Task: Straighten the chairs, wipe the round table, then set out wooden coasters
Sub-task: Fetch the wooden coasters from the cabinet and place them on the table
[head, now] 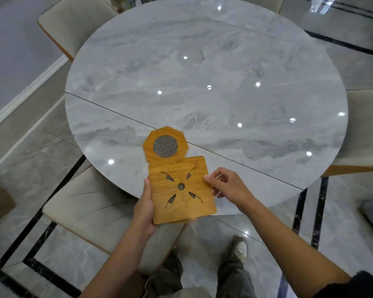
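A round grey marble table (202, 78) fills the middle of the view. An octagonal wooden coaster (149, 145) with a round mesh centre lies near the table's front edge. Just in front of it is a square wooden coaster (199, 201) with petal-shaped cut-outs, held over the table's rim. My left hand (143, 209) grips the square coaster's left side from beneath, thumb on its edge. My right hand (224, 184) touches its right edge with curled fingertips. More wood shows under the square coaster's near edge; I cannot tell how many pieces are stacked there.
Beige cushioned chairs stand round the table: one at the front left (91, 211), one at the far left (71, 26), one at the right (366, 134). The glossy tiled floor (30, 160) has black inlay lines. My legs and shoes (239, 250) are below.
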